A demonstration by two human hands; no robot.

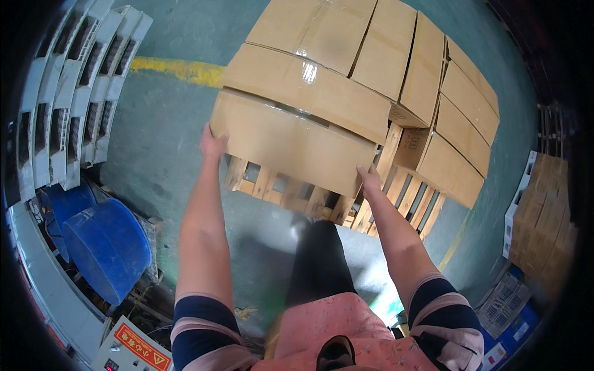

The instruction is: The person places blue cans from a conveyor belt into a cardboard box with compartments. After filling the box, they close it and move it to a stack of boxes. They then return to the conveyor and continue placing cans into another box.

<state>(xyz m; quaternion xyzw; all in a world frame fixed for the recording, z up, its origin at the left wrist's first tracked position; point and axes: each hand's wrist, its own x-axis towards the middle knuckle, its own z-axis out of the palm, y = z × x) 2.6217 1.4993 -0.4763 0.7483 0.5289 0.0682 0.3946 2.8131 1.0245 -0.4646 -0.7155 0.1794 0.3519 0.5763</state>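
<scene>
A long brown cardboard box [288,151] sits at the near edge of a wooden pallet [315,201], gripped between my two hands. My left hand [213,143] presses against its left end, with the fingers partly hidden behind the corner. At the right end, my right hand [369,179] holds the near corner, its thumb side showing. Just beyond lies another taped carton [309,80], parted from the held box by a narrow dark gap. More cartons [458,148] fill the far and right parts of the pallet. Bare slats show between the held box and the right-hand cartons.
Stacked grey plastic pallets [80,93] stand at the left, above blue tubs [108,247]. A control box [133,346] with a warning label is at lower left. Wrapped brown cartons [541,216] stand at the far right. A yellow line [179,71] crosses the green floor.
</scene>
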